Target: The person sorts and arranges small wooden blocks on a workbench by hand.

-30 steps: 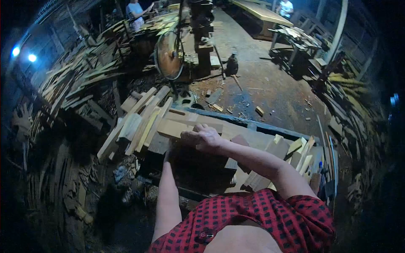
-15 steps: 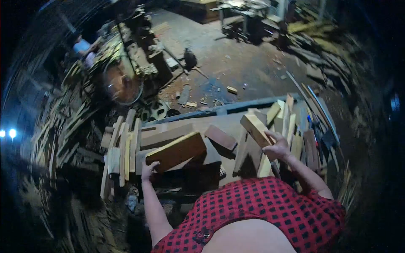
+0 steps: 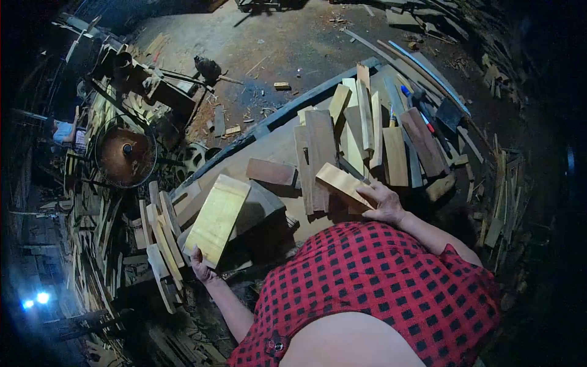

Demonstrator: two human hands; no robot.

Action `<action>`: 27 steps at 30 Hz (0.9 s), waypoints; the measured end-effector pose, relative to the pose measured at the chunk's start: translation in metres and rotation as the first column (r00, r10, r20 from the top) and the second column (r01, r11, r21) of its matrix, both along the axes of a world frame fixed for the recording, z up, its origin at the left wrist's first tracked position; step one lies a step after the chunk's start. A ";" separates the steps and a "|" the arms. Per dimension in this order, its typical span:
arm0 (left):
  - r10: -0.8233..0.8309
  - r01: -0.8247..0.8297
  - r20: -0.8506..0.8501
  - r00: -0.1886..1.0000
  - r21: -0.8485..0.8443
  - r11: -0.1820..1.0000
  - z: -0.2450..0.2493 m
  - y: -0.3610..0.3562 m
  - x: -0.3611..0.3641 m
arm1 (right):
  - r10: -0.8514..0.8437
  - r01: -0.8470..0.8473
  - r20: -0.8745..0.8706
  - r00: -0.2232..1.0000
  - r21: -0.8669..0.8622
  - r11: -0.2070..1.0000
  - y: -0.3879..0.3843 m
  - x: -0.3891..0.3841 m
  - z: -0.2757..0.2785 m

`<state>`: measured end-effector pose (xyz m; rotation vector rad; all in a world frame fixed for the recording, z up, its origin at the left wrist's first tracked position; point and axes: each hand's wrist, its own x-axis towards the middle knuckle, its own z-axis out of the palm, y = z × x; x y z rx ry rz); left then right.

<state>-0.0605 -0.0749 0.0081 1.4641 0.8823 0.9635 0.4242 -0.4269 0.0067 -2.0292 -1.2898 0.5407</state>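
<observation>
Since the frame half a second earlier, the yellow board (image 3: 218,218) has been swung from nearly level to steep, and the short block (image 3: 341,182) has been lowered toward the stacked offcuts (image 3: 367,131). The board's long axis is shown running up and away from the left hand (image 3: 200,264), whose fingers are closed on its near end. The block is clasped at its near end by the right hand (image 3: 382,203), low over the tabletop (image 3: 278,147).
</observation>
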 end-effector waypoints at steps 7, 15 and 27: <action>0.358 -0.299 0.138 0.923 -0.327 0.897 0.025 -0.037 0.113 | -0.053 0.050 0.027 0.998 0.093 0.994 -0.008 0.007 -0.002; 0.184 0.216 0.512 0.839 -0.624 0.751 0.016 -0.067 0.181 | -0.122 0.121 0.003 0.993 0.078 0.990 -0.024 0.009 -0.011; 0.111 0.139 0.258 0.960 -0.780 0.610 -0.008 -0.109 0.277 | -0.217 0.246 -0.135 0.967 0.265 0.932 -0.003 0.017 0.019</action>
